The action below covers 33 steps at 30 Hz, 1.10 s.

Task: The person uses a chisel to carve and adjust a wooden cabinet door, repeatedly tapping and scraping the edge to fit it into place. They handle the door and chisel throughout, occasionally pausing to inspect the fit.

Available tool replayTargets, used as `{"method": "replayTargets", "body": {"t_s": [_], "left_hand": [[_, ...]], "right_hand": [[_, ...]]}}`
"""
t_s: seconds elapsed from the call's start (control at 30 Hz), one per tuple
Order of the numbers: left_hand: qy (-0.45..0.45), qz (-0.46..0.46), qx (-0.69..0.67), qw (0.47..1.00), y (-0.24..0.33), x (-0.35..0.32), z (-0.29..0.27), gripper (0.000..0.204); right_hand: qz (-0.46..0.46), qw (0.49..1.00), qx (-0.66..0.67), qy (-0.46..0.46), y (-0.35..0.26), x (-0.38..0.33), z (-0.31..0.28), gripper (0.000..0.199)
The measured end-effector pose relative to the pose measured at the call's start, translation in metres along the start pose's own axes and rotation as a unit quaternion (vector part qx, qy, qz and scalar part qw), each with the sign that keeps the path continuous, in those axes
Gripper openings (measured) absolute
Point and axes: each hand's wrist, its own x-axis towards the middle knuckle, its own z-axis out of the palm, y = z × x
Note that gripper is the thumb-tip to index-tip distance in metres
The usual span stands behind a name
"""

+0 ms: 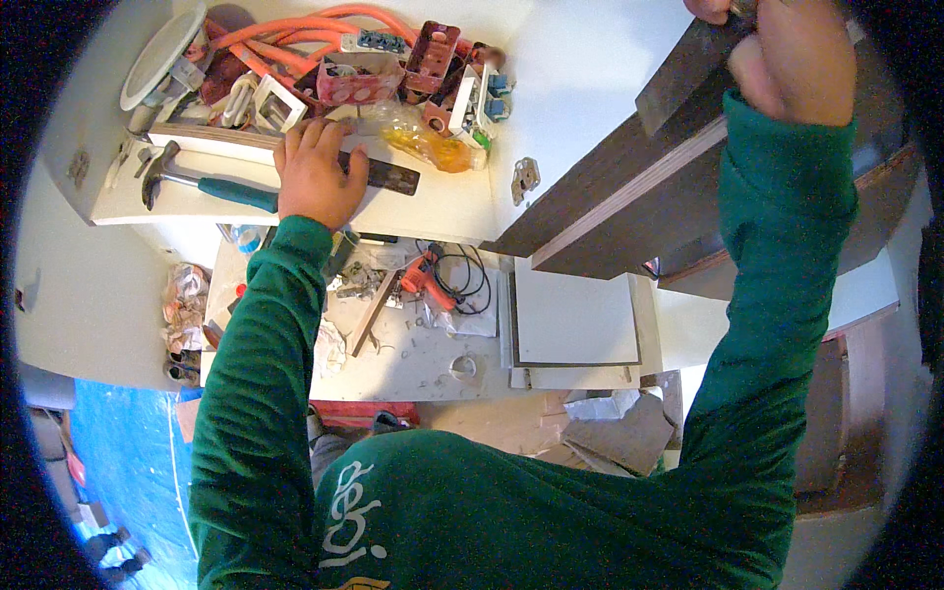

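My left hand lies palm down with its fingers spread on a white shelf. Under and beside it are a dark flat strip and a white board with a wooden edge. A claw hammer with a teal grip rests just left of that hand, its handle end against the wrist. High at the right, my right hand is closed beside a dark brown panel. Its fingers curl around something small at the picture's top edge, mostly hidden.
Orange conduit, red junction boxes and a round white fixture crowd the shelf's back. A metal hinge plate sits on the cabinet wall. Below, an orange corded power tool and white panels lie on a worktop.
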Motion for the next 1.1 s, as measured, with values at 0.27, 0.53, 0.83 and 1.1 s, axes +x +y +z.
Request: {"method": "replayTargets", "body": {"t_s": [0.27, 0.53, 0.83, 1.1], "left_hand": [[-0.01, -0.005, -0.007, 1.0, 0.0004, 0.0006, -0.0018, 0.031], [0.012, 0.013, -0.003, 1.0, -0.0007, 0.0008, 0.0004, 0.03], [0.01, 0.01, -0.003, 1.0, 0.0008, 0.0012, -0.0004, 0.029], [0.001, 0.01, -0.015, 1.0, 0.0005, 0.0017, -0.002, 0.028]], "right_hand": [[-0.001, 1.0, 0.005, 0.009, 0.0034, -0.0002, -0.0002, 0.035], [0.008, 0.999, 0.027, 0.018, 0.0034, 0.0008, -0.0056, 0.035], [0.01, 0.998, 0.046, 0.035, 0.0044, -0.0014, -0.0044, 0.03], [0.031, 0.998, 0.043, -0.03, 0.0092, 0.0028, -0.0073, 0.031]]}}
